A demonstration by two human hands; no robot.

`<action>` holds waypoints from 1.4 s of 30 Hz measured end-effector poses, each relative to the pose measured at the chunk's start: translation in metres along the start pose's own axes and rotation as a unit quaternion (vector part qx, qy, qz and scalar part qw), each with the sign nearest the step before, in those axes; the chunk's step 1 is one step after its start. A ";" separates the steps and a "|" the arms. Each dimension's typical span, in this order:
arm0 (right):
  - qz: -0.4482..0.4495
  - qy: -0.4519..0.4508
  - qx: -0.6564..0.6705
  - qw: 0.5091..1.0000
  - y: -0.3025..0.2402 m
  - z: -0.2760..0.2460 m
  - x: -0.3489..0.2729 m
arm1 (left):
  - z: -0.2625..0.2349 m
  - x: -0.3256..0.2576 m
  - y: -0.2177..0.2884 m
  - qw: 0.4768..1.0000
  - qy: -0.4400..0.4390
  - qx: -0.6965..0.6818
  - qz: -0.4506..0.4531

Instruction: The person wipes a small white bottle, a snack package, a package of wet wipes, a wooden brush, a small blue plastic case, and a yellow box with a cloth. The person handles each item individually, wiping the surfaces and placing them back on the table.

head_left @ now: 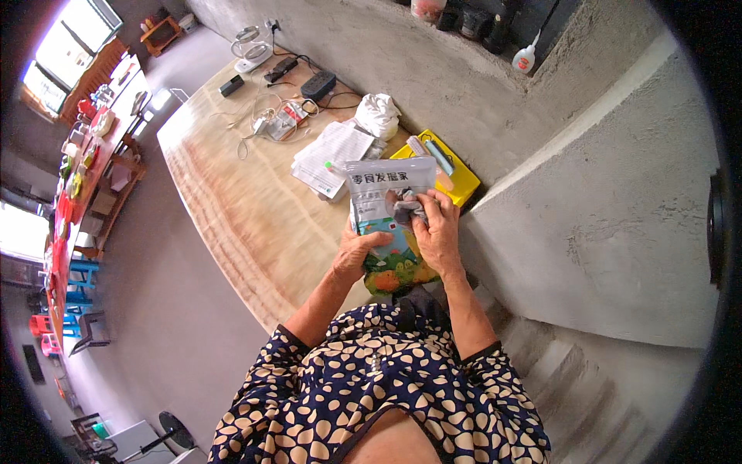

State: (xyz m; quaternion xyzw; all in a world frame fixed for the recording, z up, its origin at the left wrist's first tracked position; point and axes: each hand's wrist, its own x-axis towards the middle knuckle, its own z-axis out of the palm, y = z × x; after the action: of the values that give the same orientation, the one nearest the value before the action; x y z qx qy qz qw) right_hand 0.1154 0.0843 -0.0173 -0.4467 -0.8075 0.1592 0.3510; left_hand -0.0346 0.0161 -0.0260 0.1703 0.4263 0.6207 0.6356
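A resealable snack pouch (376, 189), silver-white on top with a colourful cartoon landscape below, stands upright in front of my body, over the table's near end. My left hand (357, 251) grips its left side, thumb lying across the front. On the right side my right hand (438, 232) has its fingers bent over the pouch's front, pressed close together. By those fingertips is a small grey, crumpled-looking patch (407, 207); whether it is a scrap of cloth or part of the print, I cannot tell. The pouch's top edge looks flat, and its back is hidden.
Behind the pouch, the wooden table (224, 209) bears printed papers (334, 155), a white crumpled bag (378, 116), a yellow box (461, 182), cables and a black power block (318, 85). A grey wall (603, 232) rises close on the right. Farther left stands a long cluttered table (62, 224).
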 end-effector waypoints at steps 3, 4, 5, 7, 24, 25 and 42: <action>0.245 -0.081 0.291 0.921 0.030 -0.003 -0.009 | -0.003 0.009 -0.008 1.000 0.003 -0.016 -0.010; 0.246 -0.071 0.318 0.913 0.043 -0.001 -0.013 | -0.003 0.013 -0.009 0.999 0.013 -0.017 -0.027; 0.259 -0.084 0.318 0.908 0.052 0.001 -0.022 | -0.003 0.018 -0.011 0.999 0.023 -0.017 -0.043; 0.284 -0.111 0.320 0.897 0.053 -0.002 -0.029 | -0.005 0.028 -0.019 0.998 0.049 -0.003 -0.041; 0.374 -0.184 0.372 0.829 0.194 0.044 0.072 | -0.017 0.210 -0.122 0.984 0.095 -0.059 -0.142; 0.365 -0.193 0.337 0.846 0.199 0.047 0.077 | -0.015 0.218 -0.125 0.981 0.103 -0.064 -0.153; 0.360 -0.135 0.399 0.833 0.216 0.067 0.090 | -0.013 0.241 -0.128 0.987 0.147 -0.061 -0.027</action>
State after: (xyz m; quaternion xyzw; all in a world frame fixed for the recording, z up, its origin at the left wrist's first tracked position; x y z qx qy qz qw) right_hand 0.1675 0.2819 -0.1490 -0.5009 -0.4957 0.6409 0.3045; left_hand 0.0060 0.2153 -0.2086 0.0263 0.4806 0.6466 0.5918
